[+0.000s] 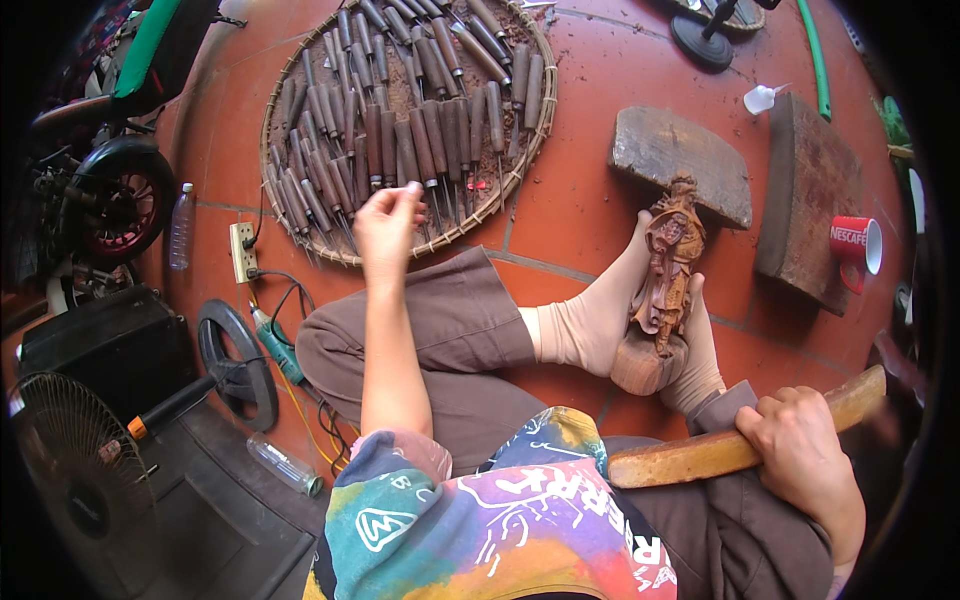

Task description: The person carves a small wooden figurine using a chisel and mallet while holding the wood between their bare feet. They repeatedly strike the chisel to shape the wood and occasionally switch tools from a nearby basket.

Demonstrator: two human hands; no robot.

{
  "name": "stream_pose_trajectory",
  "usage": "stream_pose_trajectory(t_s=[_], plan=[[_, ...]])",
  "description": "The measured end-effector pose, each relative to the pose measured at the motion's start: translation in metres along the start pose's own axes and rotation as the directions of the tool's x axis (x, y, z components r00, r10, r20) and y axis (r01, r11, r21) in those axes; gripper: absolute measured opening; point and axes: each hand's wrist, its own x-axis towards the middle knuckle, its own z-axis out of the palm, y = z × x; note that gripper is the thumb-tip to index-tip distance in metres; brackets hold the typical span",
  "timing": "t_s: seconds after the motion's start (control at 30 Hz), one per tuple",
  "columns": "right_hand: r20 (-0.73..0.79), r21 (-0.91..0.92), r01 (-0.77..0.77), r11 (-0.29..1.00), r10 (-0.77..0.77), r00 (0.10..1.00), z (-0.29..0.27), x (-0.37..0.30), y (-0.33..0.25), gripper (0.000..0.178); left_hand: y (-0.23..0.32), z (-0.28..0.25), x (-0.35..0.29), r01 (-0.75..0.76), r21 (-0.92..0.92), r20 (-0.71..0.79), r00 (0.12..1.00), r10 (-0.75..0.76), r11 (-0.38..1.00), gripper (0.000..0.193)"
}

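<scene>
My left hand reaches over the near rim of a round woven tray full of carving chisels with dark wooden handles. Its fingers are drawn together near the closest handles; whether anything is between them is hidden. In my right hand, resting by my right thigh, is a curved, pale wooden mallet lying across my lap. A carved wooden figurine on a rounded base stands between my two socked feet, apart from both hands. Its upper end is beside a thick wooden block.
A larger wooden block and a red mug are on the right. Leftward lie a power strip, a green power tool with cords, plastic bottles and a fan. Red tiles form the floor.
</scene>
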Motion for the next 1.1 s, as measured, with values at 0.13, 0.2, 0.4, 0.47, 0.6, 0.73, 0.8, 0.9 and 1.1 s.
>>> stream_pose_trajectory(t_s=[0.13,0.2,0.4,0.47,0.6,0.73,0.8,0.9,1.1], plan=[[-0.024,0.104,-0.008,0.995,0.01,1.0,0.003,0.016,0.013,0.06,-0.011,0.034,-0.016,-0.157,0.207,0.06,0.987,0.148,0.966,0.017],[0.019,0.129,-0.056,0.99,0.054,0.998,-0.007,0.029,0.027,0.061,0.001,0.039,-0.029,-0.207,0.344,0.097,0.978,0.184,0.916,0.016],[0.004,0.223,-0.069,0.972,0.07,0.998,0.025,-0.001,0.005,0.037,0.012,0.064,-0.051,-0.226,0.291,0.213,0.963,0.167,0.93,0.017],[0.125,0.191,-0.074,0.979,0.051,0.991,0.011,0.005,0.011,0.049,0.014,0.067,-0.056,-0.255,0.3,0.26,0.949,0.179,0.919,0.017],[0.18,0.19,-0.083,0.978,0.048,0.983,-0.003,0.011,0.015,0.058,0.017,0.072,-0.062,-0.275,0.297,0.354,0.921,0.162,0.914,0.017],[0.191,0.105,-0.027,0.994,0.007,0.982,-0.017,0.025,0.022,0.061,0.017,0.05,-0.048,-0.294,0.266,0.28,0.935,0.219,0.918,0.02],[0.167,0.079,0.0,0.997,-0.013,0.986,-0.019,0.026,0.021,0.062,0.03,0.015,-0.031,-0.236,0.354,0.2,0.964,0.173,0.905,0.02],[0.152,0.069,0.008,0.998,-0.018,0.988,-0.018,0.02,0.016,0.062,0.042,-0.066,0.009,-0.007,0.213,0.035,0.999,-0.001,0.977,0.022],[0.183,0.069,0.002,0.998,-0.015,0.983,-0.005,0.014,0.017,0.063,-0.021,-0.221,0.076,-0.077,0.272,-0.417,0.889,0.189,0.959,0.017]])
